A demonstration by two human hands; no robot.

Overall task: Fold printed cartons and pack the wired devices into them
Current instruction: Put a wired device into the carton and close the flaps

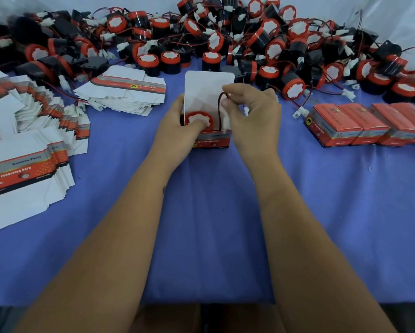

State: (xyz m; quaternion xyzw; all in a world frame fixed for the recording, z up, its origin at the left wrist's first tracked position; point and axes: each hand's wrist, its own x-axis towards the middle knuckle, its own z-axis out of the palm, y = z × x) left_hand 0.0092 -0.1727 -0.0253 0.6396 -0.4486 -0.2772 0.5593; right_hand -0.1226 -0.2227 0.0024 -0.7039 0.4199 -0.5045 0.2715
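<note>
Open carton point(211, 138) mid-desk point(201, 224), lid flap up, my left hand point(177, 131) gripping it with thumb pressing the device point(199, 120) inside, right hand point(249, 111) pinching its red wire point(219, 104); loose device pile point(225, 37) behind, flat cartons point(33, 131) left, about four packed boxes point(360, 127) right.
</note>
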